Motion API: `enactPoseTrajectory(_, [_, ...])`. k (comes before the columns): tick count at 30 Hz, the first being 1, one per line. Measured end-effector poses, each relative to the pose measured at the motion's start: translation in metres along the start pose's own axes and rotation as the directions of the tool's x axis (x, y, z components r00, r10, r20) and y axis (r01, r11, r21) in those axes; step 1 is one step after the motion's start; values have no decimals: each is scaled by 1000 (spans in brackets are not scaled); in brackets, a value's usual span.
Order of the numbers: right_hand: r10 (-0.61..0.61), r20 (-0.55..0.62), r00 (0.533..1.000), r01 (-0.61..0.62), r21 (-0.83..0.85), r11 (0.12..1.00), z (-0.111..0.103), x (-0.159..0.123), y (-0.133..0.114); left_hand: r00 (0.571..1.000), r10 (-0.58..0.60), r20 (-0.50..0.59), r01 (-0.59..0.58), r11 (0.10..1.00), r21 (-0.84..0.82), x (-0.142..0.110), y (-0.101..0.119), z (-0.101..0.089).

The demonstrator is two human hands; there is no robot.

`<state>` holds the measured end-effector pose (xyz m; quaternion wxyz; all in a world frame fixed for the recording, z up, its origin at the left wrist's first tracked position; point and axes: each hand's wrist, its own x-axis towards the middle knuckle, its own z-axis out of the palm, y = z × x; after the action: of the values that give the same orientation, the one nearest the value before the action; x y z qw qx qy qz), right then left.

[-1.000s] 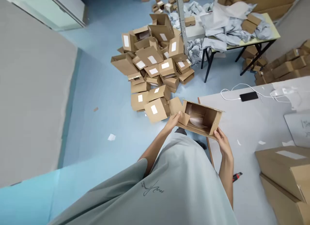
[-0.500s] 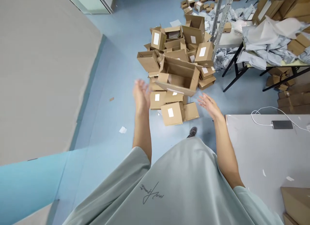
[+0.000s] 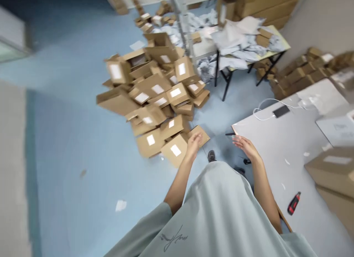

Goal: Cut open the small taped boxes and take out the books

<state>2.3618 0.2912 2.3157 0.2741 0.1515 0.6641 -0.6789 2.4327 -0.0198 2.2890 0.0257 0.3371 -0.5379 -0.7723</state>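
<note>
The left hand and right hand hung empty, loosely wide grips freed — the open brown cardboard box had apparently joined the white-labelled cardboard pile on the left.

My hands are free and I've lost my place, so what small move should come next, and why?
I'd probably bring the right hand toward the upper brown box stacked on the table: that hand and the left hand look empty, and the red-and-black cutter lies near the box.
</note>
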Motion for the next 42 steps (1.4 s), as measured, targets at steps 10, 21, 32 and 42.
enactPoseTrajectory(10, [57, -644, 763, 343, 478, 809, -164, -146, 104, 733, -152, 663, -202, 882, 426, -2, -22, 229])
enactPoseTrajectory(21, [270, -893, 359, 613, 444, 653, -339, -307, 246, 374, -406, 834, -391, 746, 539, -203, -176, 458])
enactPoseTrajectory(32, [199, -967, -161, 412, 117, 904, -628, -383, 234, -33, -553, 832, -549, 706, 447, -432, -338, 642])
enactPoseTrajectory(42, [217, -968, -123, 349, 162, 923, -687, -379, 236, 52, -656, 753, -618, 571, 540, -468, -371, 709])
